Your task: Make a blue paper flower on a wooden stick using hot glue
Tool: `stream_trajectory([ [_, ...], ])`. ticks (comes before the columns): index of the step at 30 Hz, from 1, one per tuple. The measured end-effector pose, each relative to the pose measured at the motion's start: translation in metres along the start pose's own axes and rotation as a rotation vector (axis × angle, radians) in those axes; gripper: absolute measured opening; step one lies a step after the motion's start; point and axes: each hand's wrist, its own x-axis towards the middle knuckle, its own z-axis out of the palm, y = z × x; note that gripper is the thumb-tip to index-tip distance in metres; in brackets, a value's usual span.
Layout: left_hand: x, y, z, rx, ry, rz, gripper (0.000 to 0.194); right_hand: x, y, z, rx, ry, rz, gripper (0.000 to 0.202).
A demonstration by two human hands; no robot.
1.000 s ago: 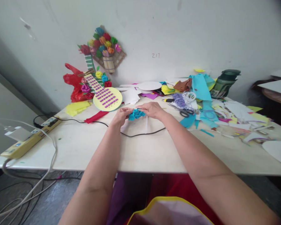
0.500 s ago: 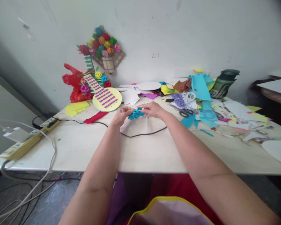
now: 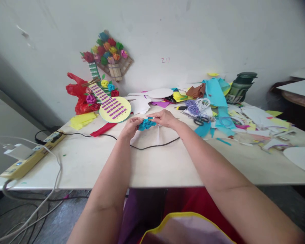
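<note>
Between my hands, over the middle of the white table (image 3: 162, 169), is a crumpled blue paper flower (image 3: 146, 124). My left hand (image 3: 132, 127) is closed on its left side, fingers pinched together. At its upper right edge, my right hand (image 3: 165, 118) also pinches the blue paper. A whitish, translucent strip hangs below the right fingers; I cannot tell what it is. Behind my hands lie white paper sheets (image 3: 141, 104). A black cable (image 3: 152, 146) runs across the table just in front of them.
A yellow paper guitar (image 3: 116, 110) leans among paper flowers at the left, near a red plastic bag (image 3: 78, 93). Scissors (image 3: 201, 121), a cutter (image 3: 180, 108), string (image 3: 203, 105) and paper scraps lie to the right, with a green bottle (image 3: 241, 88) behind. A power strip (image 3: 30, 157) occupies the left edge.
The camera view has shifted slightly. Both hands stay at the blue paper flower, with the left fingers now a little further around its left side.
</note>
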Motion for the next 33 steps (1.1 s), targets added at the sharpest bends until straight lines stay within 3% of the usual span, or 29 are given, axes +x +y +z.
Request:
stream_trajectory([
  [6,-0.0034,0.0021,-0.0009,-0.011,-0.061,-0.045,0.036,-0.0012,0.0005,-0.0016,-0.023,0.022,0.01,0.034],
  [15,-0.0064,0.0033,0.0064,0.088,0.022,0.013,0.039,-0.0011,-0.0019,-0.0021,-0.07,0.008,0.016,0.038],
  [20,-0.003,-0.0003,0.0033,0.063,0.012,0.055,0.047,-0.0008,-0.0007,-0.0003,-0.076,0.017,0.002,0.039],
  [33,-0.0015,-0.0002,-0.0027,0.059,0.072,0.071,0.037,-0.0029,0.007,-0.0071,0.013,0.028,0.052,0.041],
])
